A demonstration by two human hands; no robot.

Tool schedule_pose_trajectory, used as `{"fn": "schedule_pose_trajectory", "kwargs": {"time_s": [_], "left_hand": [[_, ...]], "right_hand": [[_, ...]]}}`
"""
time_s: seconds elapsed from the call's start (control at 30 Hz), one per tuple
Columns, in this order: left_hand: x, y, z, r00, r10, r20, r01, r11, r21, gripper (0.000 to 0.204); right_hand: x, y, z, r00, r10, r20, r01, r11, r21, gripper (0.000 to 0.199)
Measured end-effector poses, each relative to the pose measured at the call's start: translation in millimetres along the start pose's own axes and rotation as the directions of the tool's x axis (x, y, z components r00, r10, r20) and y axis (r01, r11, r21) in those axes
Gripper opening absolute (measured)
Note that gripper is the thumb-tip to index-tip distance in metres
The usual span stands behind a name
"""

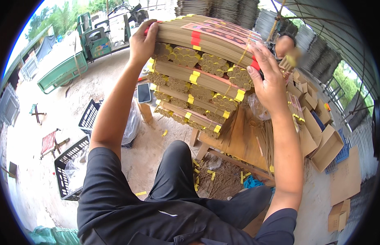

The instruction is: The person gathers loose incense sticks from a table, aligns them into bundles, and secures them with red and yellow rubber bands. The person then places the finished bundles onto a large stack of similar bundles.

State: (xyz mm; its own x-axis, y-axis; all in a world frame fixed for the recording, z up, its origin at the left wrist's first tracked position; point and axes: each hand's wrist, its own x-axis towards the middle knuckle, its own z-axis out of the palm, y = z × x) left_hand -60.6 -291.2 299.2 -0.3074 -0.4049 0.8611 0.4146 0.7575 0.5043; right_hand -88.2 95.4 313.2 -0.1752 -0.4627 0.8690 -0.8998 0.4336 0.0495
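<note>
In the head view, the left hand point(143, 43) and right hand point(268, 75) are raised to the top layer point(202, 38) of a tall stack point(198, 92) of bundled sticks, upper centre of the frame. The left grip is closed around the layer's left end, with fingers over the edge and thumb along the front. The right grip is spread against the other end, fingers over the top and thumb at the corner, so the layer is held between both. Yellow and red bands wrap the bundles; layers alternate between long sides and round ends.

The desk point(239, 132) shows below and right of the stack, with loose sticks point(266, 141) along its right side. A phone point(144, 93) lies left of the stack. Yellow scraps point(213, 175) litter the floor at lower centre. A crate point(71, 171) is at left, a green vehicle point(92, 41) at upper left, and boxes point(326, 145) at right. Another person point(284, 45) is at upper right, partly hidden.
</note>
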Motion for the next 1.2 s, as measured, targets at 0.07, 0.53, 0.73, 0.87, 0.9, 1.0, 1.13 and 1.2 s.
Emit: {"fn": "schedule_pose_trajectory", "kwargs": {"time_s": [0.07,0.53,0.73,0.87,0.9,1.0,1.13,1.2], "left_hand": [[-5,3,1,1.0,0.004,-0.025,-0.004,1.0,0.001,0.036],[29,108,57,0.626,0.686,0.371,-0.779,0.53,0.335,0.05],[12,68,68,0.754,0.318,0.574,-0.601,0.687,0.408,0.04],[11,87,59,0.842,0.036,0.538,-0.359,0.781,0.51,0.055],[7,96,58,0.815,0.277,0.51,-0.522,0.732,0.437,0.053],[-23,121,57,0.644,0.719,0.262,-0.765,0.608,0.213,0.045],[-160,130,120,0.733,0.68,-0.023,-0.676,0.723,-0.144,0.026],[-239,165,152,0.704,0.7,0.122,-0.542,0.64,-0.545,0.026]], "right_hand": [[-1,2,1,1.0,0.015,0.006,-0.015,1.0,0.018,0.051],[-249,19,14,0.709,0.666,-0.23,-0.593,0.74,0.317,0.031],[-363,48,2,0.449,0.888,-0.103,-0.876,0.46,0.144,0.029],[-343,72,-29,0.474,0.879,-0.051,-0.879,0.468,-0.093,0.033],[-344,88,-34,0.468,0.883,-0.041,-0.875,0.457,-0.162,0.035],[-349,166,-57,0.414,0.91,0.009,-0.769,0.355,-0.532,0.052],[-437,278,-120,0.462,0.882,0.096,-0.55,0.37,-0.749,0.098],[-451,289,-126,0.222,0.94,0.26,-0.664,0.341,-0.665,0.094]]}}
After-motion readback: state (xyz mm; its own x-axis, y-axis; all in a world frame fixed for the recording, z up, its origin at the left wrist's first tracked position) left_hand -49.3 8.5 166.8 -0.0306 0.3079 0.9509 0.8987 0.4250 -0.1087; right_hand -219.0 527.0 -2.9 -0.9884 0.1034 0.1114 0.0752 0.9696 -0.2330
